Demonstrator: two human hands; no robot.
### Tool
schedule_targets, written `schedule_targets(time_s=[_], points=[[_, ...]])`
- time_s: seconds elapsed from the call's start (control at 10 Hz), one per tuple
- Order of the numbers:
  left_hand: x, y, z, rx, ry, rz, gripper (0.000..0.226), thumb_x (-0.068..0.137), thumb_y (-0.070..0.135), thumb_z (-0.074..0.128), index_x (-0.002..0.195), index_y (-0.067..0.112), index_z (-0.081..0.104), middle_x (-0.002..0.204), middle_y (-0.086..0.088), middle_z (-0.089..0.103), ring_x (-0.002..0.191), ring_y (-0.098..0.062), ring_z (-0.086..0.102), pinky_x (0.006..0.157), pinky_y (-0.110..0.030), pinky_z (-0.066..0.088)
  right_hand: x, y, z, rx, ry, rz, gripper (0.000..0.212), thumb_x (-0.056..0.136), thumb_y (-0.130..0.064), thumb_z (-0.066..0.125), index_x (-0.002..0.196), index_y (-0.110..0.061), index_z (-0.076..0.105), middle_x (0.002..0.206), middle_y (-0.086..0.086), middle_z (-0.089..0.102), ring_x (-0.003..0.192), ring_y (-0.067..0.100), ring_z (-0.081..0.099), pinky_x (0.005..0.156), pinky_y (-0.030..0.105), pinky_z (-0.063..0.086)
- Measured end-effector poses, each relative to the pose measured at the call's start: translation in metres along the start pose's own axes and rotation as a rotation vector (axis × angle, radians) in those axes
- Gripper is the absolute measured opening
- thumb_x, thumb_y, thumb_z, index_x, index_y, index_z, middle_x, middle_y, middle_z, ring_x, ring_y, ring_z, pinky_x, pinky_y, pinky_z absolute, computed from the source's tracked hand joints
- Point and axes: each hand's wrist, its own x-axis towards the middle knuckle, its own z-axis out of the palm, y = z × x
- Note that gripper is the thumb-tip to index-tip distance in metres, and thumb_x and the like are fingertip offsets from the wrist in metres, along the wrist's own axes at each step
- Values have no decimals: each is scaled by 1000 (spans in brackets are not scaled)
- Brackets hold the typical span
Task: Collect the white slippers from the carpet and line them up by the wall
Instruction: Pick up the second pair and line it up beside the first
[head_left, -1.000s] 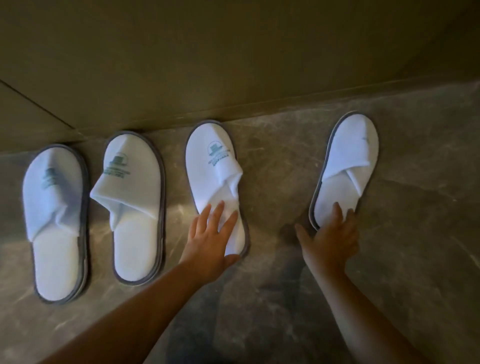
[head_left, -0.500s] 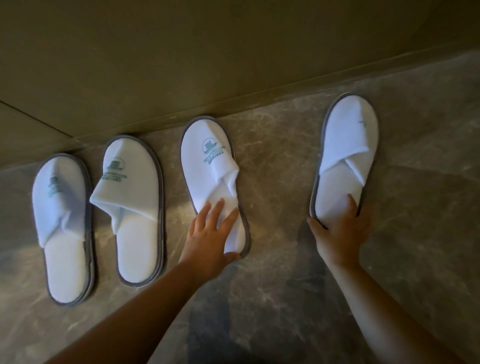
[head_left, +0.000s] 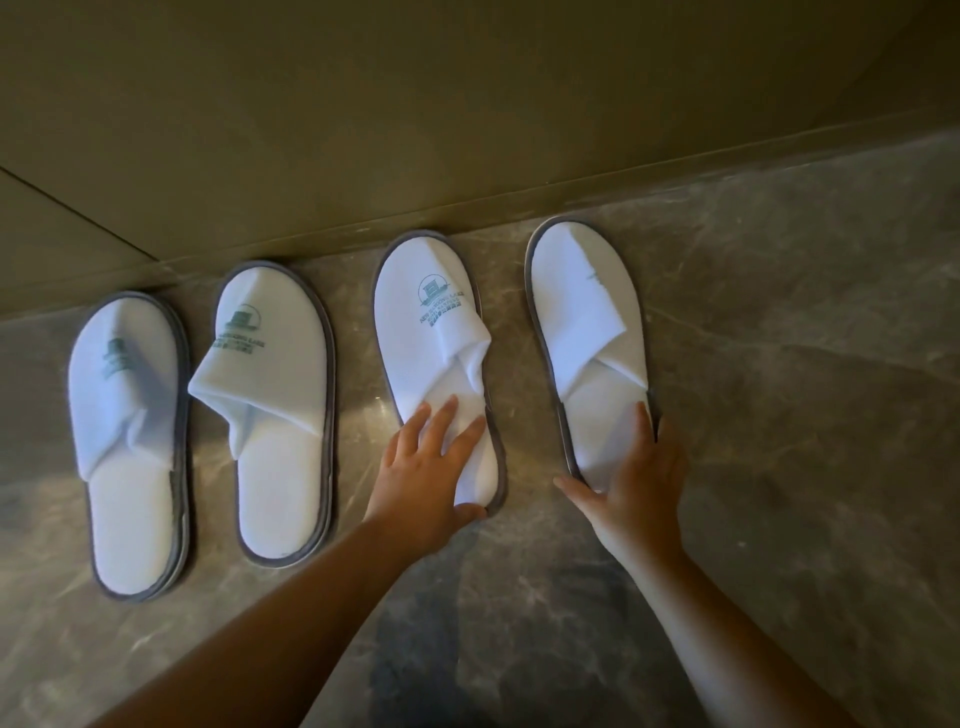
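Observation:
Several white slippers with grey rims lie side by side on the stone floor, toes at the wall. The far-left slipper and the second slipper lie untouched. My left hand rests on the heel of the third slipper, fingers spread on top and thumb hooked round the heel's rim. My right hand grips the heel of the rightmost slipper, with the thumb on its left edge and the fingers on its right edge.
The floor is dark marbled stone that stretches to the right and toward me. A thin seam runs across the olive wall at the left. No carpet is in view.
My right hand has slid the rightmost slipper to the left, close beside the third one and nearer the wall. My left hand has stayed on the third slipper.

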Motion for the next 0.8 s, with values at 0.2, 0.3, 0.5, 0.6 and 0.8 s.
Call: schedule_targets(time_s=[0.2,0.3,0.5,0.6,0.8], points=[[0,-1,0,-10,2,5,88,76,54,54,139,34,-4,155,1,-9,141,-29,-8,114,-47,2,8,-2,7,-16,-14,-3,101,61,-32,78,138,-12,17,145,22,24,130,37,24,107,50,27],[0,-2,1,-7,4,9,88,76,54,53,139,34,-5,155,1,-10,141,-29,-8,114,-47,1,10,-1,6,-29,-21,-21,101,60,-33,78,138,-12,17,146,22,24,131,37,25,108,50,26],[0,-2,3,-18,11,1,88,76,55,53,139,35,-4,155,2,-10,141,-28,-9,113,-47,0,17,-4,7,-44,-23,-24,100,60,-33,78,137,-11,19,145,22,26,130,37,27,107,51,27],[1,-2,4,-14,9,0,88,75,56,52,139,35,-5,155,2,-11,141,-28,-9,113,-47,0,17,-3,8,-36,-16,-19,101,59,-32,79,137,-10,19,145,22,26,129,38,28,106,52,28],[0,-2,4,-8,6,3,88,76,56,52,139,35,-5,155,2,-11,141,-28,-10,113,-47,0,16,-3,9,-27,11,-14,101,57,-31,81,136,-9,21,142,23,30,127,38,31,104,52,30]])
